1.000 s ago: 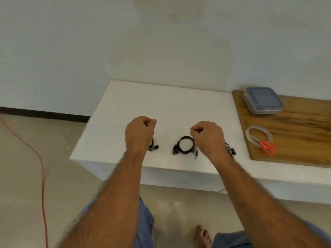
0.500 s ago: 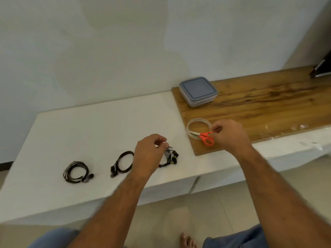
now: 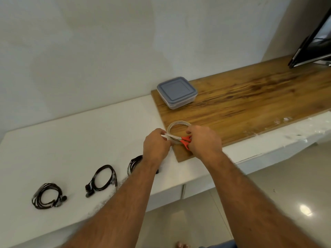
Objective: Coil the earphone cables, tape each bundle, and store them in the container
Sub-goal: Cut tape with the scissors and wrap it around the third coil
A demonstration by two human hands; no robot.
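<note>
On the white bench, both hands meet at the tape roll.

A wooden board lies on the bench's right part, and the closed lidded container stands at its far left corner. Three coiled earphone bundles lie in a row near the front edge: the left bundle, the middle bundle and the right bundle, partly hidden under the left forearm. The left hand has curled fingers at the clear tape roll; its exact hold I cannot tell. The right hand grips the orange-handled scissors, lying across the roll.
</note>
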